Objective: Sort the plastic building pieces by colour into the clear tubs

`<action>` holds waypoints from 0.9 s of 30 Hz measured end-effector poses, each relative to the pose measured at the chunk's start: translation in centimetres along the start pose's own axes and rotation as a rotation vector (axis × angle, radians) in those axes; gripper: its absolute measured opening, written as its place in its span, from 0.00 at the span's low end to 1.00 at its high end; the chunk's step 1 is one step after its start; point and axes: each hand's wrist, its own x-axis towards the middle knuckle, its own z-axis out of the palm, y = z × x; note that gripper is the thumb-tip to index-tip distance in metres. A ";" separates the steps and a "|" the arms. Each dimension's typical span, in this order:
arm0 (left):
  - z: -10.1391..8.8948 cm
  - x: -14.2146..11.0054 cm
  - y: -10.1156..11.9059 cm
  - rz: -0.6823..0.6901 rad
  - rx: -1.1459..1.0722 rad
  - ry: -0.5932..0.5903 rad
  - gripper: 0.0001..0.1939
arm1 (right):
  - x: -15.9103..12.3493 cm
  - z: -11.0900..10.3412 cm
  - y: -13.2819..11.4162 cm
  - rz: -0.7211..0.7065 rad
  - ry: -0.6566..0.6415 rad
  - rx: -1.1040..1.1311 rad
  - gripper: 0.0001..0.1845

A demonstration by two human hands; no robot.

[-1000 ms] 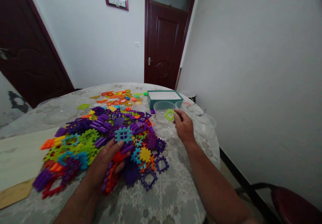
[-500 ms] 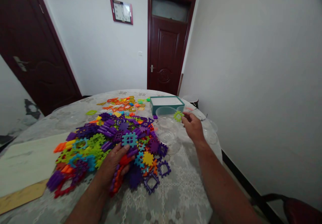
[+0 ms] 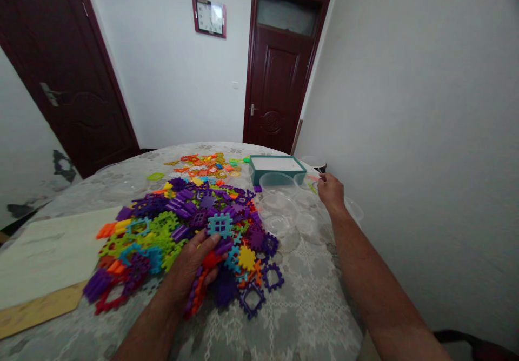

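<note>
My left hand (image 3: 193, 261) is closed around a bundle of plastic interlocking pieces, red, orange and purple, with a light-blue windowed square piece (image 3: 219, 225) at its top under my thumb. It is at the near side of a big heap of mixed pieces (image 3: 162, 220). My right hand (image 3: 331, 192) reaches out over the clear plastic bowls (image 3: 278, 209) at the right, fingers pinched together. Just left of its fingertips a narrow lime-green piece (image 3: 312, 187) shows among the bowls; whether the fingers still grip it is unclear.
A green-edged box with a white inside (image 3: 278, 164) stands behind the bowls. Orange and yellow pieces (image 3: 203, 164) lie scattered at the back. A pale board (image 3: 44, 258) lies at the left, along with a tan strip (image 3: 44, 309). A wall runs along the right.
My right hand has moved right and away from me, past the front bowl. The lime-green piece now appears edge-on near it. My left hand keeps its bundle; the view has turned slightly left.
</note>
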 end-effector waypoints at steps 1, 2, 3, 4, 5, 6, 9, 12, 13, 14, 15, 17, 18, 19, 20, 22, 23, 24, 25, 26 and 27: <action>-0.1 0.0 -0.1 -0.005 0.001 -0.012 0.23 | -0.2 -0.2 -0.4 0.000 0.010 0.006 0.21; -0.1 0.1 -0.1 -0.010 0.003 -0.021 0.23 | -0.7 -0.5 -1.0 0.003 0.019 0.035 0.22; -0.2 0.2 -0.2 -0.015 0.003 -0.023 0.22 | -1.3 -0.8 -1.8 0.008 0.024 0.094 0.22; -0.2 0.2 -0.2 -0.019 0.002 -0.021 0.22 | -2.2 -1.1 -2.9 0.011 0.020 0.180 0.22; -0.2 0.2 -0.2 -0.023 0.000 -0.016 0.22 | -3.3 -1.4 -4.3 0.009 0.001 0.286 0.22; -0.2 0.2 -0.2 -0.025 -0.003 -0.011 0.23 | -4.6 -1.6 -5.8 0.003 -0.035 0.397 0.22; -0.1 0.0 0.0 -0.016 -0.001 -0.023 0.24 | -9.4 -2.1 -10.6 -0.083 -0.233 0.581 0.20; 0.0 -0.3 0.2 -0.026 0.015 -0.069 0.28 | -14.3 -2.0 -14.5 -0.231 -0.466 0.602 0.19; 0.0 -0.4 0.3 -0.033 0.030 -0.084 0.29 | -15.7 -1.9 -15.5 -0.279 -0.531 0.604 0.19; 0.0 -0.5 0.3 -0.040 0.052 -0.101 0.30 | -17.0 -1.7 -16.1 -0.313 -0.589 0.610 0.19; 0.0 -0.5 0.2 -0.041 0.079 -0.109 0.31 | -18.0 -1.4 -16.6 -0.325 -0.641 0.621 0.19; 0.0 -0.6 0.1 -0.040 0.125 -0.117 0.31 | -19.6 -0.7 -17.1 -0.281 -0.722 0.665 0.19; 0.0 -0.6 0.0 -0.037 0.135 -0.117 0.31 | -20.1 -0.5 -17.1 -0.237 -0.761 0.692 0.19; 0.0 -0.6 -0.1 -0.032 0.134 -0.115 0.31 | -20.4 -0.2 -17.0 -0.186 -0.795 0.718 0.18; 0.0 -0.6 -0.1 -0.029 0.128 -0.114 0.32 | -20.6 0.0 -16.9 -0.128 -0.822 0.745 0.18; 0.1 -0.5 -0.2 -0.041 0.119 -0.120 0.32 | -20.7 0.2 -16.6 -0.012 -0.860 0.801 0.17; 0.1 -0.4 -0.2 -0.051 0.117 -0.113 0.32 | -20.6 0.2 -16.6 0.038 -0.872 0.830 0.17; 0.1 -0.4 -0.2 -0.065 0.120 -0.109 0.33 | -20.5 0.2 -16.5 0.079 -0.878 0.860 0.17; 0.1 -0.4 -0.2 -0.077 0.122 -0.100 0.33 | -20.3 0.2 -16.6 0.109 -0.880 0.890 0.16; 0.2 -0.3 -0.1 -0.083 0.125 -0.086 0.33 | -20.2 0.2 -16.6 0.127 -0.885 0.917 0.16; 0.2 -0.3 -0.1 -0.084 0.126 -0.069 0.33 | -20.0 0.1 -16.7 0.136 -0.891 0.940 0.16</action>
